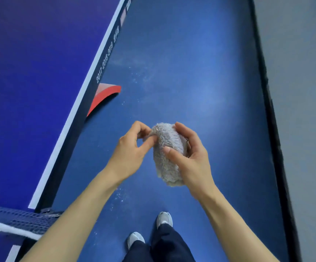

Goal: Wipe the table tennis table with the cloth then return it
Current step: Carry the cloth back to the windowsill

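A fluffy grey cloth (167, 148), bunched into a roll, hangs in the air over the blue floor in front of me. My right hand (189, 157) grips it from the right, thumb across its front and fingers curled behind. My left hand (132, 148) pinches the cloth's upper left edge between thumb and fingertips. The blue table tennis table (30, 82) with its white edge line fills the left side, apart from both hands.
The net (15, 218) with its white band crosses the table at the lower left. A red table base part (104, 95) sticks out under the table edge. A black strip (270, 110) and grey wall (302, 110) border the floor on the right. My shoes (164, 219) stand below.
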